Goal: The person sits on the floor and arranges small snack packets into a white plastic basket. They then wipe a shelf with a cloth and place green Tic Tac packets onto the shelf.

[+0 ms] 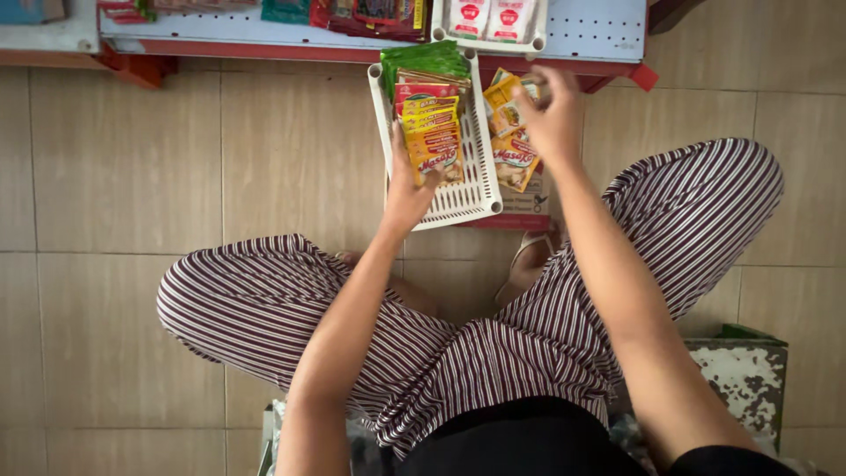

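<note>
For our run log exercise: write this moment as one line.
left hand: steadies sachets in white basket | right hand: holds yellow sachets beside basket

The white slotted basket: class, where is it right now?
In the head view, the white slotted basket sits on the tiled floor at top centre, below the shelf edge, with the left hand in it and loose sachets to its right.

sachets (430, 132) in basket (471, 198) | loose packets (513, 154) right | shelf (599, 35) behind

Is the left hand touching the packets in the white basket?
Touching. The head view shows the left hand resting its fingers on the front of the yellow and orange packets stacked in the white basket, with no gap between them.
</note>
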